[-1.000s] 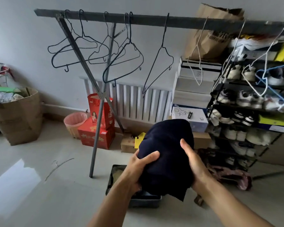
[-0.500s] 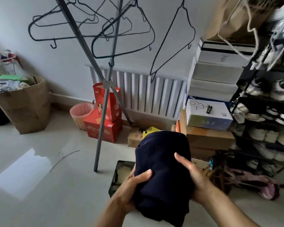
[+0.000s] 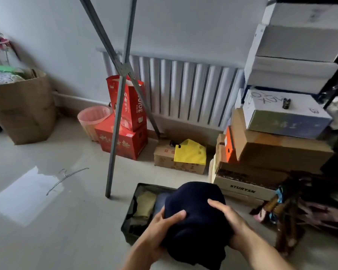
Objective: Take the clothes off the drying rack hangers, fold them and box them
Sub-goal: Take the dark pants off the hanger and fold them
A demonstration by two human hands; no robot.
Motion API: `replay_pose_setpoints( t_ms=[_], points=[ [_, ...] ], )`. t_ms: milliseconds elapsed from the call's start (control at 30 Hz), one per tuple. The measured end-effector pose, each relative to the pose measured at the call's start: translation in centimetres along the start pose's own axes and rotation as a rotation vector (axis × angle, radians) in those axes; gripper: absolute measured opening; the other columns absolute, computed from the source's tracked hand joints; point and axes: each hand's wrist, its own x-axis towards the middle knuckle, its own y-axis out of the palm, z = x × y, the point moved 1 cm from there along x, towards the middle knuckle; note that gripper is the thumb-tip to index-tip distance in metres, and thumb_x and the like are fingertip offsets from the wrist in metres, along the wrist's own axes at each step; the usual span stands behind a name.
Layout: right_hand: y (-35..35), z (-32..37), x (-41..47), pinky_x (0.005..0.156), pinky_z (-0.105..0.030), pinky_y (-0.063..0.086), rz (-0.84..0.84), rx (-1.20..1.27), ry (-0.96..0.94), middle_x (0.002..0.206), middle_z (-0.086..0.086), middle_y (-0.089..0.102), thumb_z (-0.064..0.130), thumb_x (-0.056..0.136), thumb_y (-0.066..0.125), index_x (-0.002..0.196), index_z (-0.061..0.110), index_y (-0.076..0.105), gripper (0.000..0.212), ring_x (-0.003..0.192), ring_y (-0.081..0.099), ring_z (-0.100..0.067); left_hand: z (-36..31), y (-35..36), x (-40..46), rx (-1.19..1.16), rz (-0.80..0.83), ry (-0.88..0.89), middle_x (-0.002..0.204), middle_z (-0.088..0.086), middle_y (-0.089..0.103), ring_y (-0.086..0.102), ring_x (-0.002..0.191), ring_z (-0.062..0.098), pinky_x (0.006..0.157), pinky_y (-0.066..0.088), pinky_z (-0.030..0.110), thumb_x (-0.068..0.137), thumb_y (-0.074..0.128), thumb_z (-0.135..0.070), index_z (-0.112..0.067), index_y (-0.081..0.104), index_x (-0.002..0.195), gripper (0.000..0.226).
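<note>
1. Your left hand (image 3: 160, 228) and right hand (image 3: 229, 225) grip a folded navy garment (image 3: 195, 221) above the black box (image 3: 133, 221).
2. The box holds folded beige (image 3: 144, 205) and blue (image 3: 160, 203) clothes.

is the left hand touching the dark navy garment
Touching: the head view shows the left hand gripping the folded navy garment, thumb pressed on its front.

Both forearms bare, each hand (image 3: 156, 232) ungloved.
</note>
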Motion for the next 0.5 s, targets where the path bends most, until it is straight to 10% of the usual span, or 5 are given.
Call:
replay_pose_setpoints(
  t_ms=[200, 500],
  points=[
    [-3.5, -4.8, 11.0, 0.074, -0.05, 0.059, -0.202, -0.174, -0.041, 0.095, -0.023, 0.072, 0.02, 0.056, 0.083, 0.113, 0.001, 0.063, 0.063, 0.082, 0.071, -0.04, 8.5, -5.0, 8.1, -0.013, 0.005, 0.002, 0.121, 0.019, 0.067, 0.063, 0.113, 0.035, 0.084, 0.054, 0.039, 0.067, 0.076, -0.001, -0.013, 0.054, 0.132, 0.069],
    [-9.6, -10.6, 22.6, 0.08, -0.047, 0.057, -0.227, -0.144, -0.016, 0.09, -0.026, 0.073, 0.014, 0.075, 0.074, 0.103, -0.005, 0.067, 0.035, 0.086, 0.07, -0.04, 20.1, -9.1, 18.8, -0.065, -0.094, 0.012, 0.11, 0.017, 0.072, 0.07, 0.1, 0.026, 0.073, 0.057, 0.029, 0.027, 0.098, -0.017, -0.01, 0.058, 0.122, 0.103]
  ],
)
